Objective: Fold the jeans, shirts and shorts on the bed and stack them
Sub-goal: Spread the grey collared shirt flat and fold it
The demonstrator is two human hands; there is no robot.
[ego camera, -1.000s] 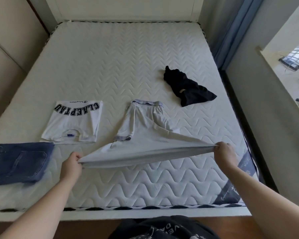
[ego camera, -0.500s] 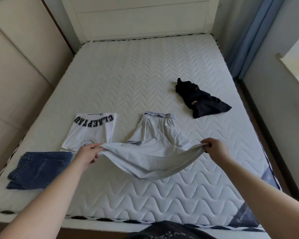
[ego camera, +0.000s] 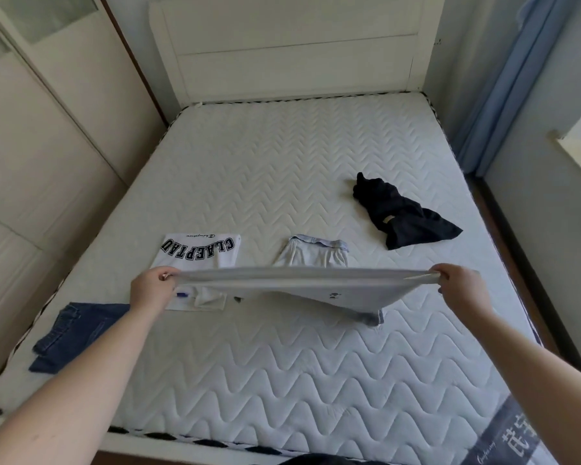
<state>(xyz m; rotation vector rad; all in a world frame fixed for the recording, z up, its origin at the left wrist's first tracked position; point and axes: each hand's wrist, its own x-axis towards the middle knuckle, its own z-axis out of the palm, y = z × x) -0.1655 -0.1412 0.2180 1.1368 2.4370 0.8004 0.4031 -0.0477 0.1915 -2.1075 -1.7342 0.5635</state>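
Grey shorts (ego camera: 302, 286) lifted at the near end, long axis running 6-to-12 up the bed (ego camera: 282, 169), waistband (ego camera: 319, 244) at the far end still flat on the mattress, pointing to 12. The held edge is pulled taut left-right, roughly level, clear of the mattress. Fabric below it sags back down; one hem corner hangs low at about 4 o'clock from the garment's middle.

Left hand (ego camera: 151, 290): knuckles up, fingers curled, pinching the left corner of the held edge. Forearm comes in from 7 o'clock, nearly straight.

Right hand (ego camera: 458, 288): same pose mirrored, fingers clenched on the right corner, some cloth bunched in the grip. Forearm comes in from 5 o'clock. Hands well apart, about level with each other.

Shorts sit mid-bed, slightly toward the foot.

Other items:
- White shirt (ego camera: 198, 260), folded, black block lettering facing up and reading upside down from here. At 9 o'clock from the shorts, just beside them; left hand and held edge overlap its near part in view. Cannot tell if the cloth touches it.
- Jeans (ego camera: 71, 333), folded, dark blue, at 8 o'clock near the left edge of the bed.
- Black garment (ego camera: 399, 216), crumpled, unfolded, at 2 o'clock, apart from the shorts.

White headboard (ego camera: 292, 45) at 12, blue curtain (ego camera: 503, 78) at 2.
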